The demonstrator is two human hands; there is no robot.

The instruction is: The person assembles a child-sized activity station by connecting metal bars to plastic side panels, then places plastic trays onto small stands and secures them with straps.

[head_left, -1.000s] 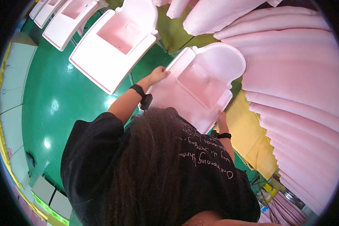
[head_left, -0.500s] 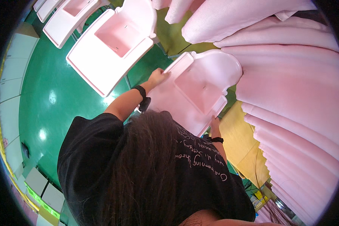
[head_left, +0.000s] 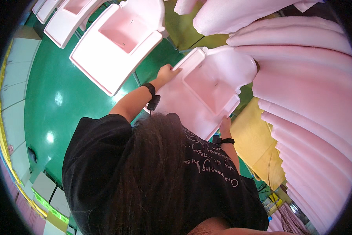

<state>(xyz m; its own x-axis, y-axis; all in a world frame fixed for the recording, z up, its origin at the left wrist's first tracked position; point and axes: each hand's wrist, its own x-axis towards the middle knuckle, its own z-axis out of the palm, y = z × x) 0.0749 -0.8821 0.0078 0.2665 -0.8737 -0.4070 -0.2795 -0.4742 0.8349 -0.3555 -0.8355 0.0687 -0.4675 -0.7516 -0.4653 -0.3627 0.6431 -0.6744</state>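
In front of my body is a pale pink moulded plastic stand [head_left: 172, 94] with a sunken rectangular basin, raised side rims and a rounded far end. My left hand [head_left: 168, 73] is closed over its left edge. On the opposite edge my right hand [head_left: 225, 126] grips the side, its fingertips partly hidden under the rim. Both wrists carry black bands. Dark hair and my black shirt cover the stand's near end. The rounded far end lies close to the pink pleated cloth [head_left: 301, 78].
A matching stand [head_left: 101, 55] on metal legs is to the left, and more [head_left: 60, 27] line up beyond it. Yellow mats [head_left: 254, 145] lie under the cloth's edge. Green floor [head_left: 58, 137] runs left toward white cabinets [head_left: 15, 74].
The whole view has shifted slightly. The held stand appears a little higher and farther right, with both hands still on its edges.
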